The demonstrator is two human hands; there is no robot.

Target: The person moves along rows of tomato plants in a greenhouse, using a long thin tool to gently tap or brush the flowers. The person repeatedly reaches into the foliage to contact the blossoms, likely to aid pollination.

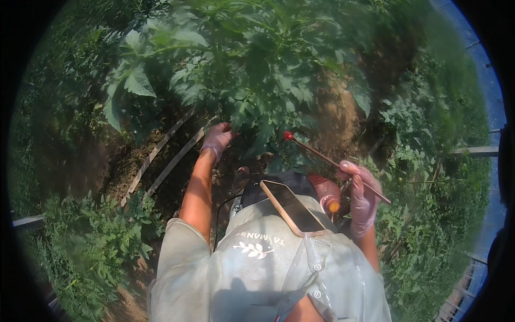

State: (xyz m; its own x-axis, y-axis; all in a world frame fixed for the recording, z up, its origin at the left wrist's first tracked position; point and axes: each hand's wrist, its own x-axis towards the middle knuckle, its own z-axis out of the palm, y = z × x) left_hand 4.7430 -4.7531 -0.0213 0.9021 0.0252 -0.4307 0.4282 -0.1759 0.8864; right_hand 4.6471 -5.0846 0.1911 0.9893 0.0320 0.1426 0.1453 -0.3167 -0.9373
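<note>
My right hand [362, 189], in a thin clear glove, holds a slim brown stick [318, 153] between thumb and fingers. The stick slants up to the left and ends in a red tip [288, 135], close to tomato-like leaves [261, 124]. My left hand [218, 139], gloved too, is at the lower edge of the same foliage with its fingers bent; leaves and the hand itself hide whether it grips anything. A phone in a tan case [293, 207] hangs at my chest. By my right leg is a reddish bottle [325, 192] with an orange mouth or cap [332, 205].
Dense leafy plants rise ahead and on both sides. Two pale strips [174, 163] run along the soil left of my left hand. Bare soil [338, 112] shows ahead to the right. A blue sheet [493, 181] borders the plants at the far right.
</note>
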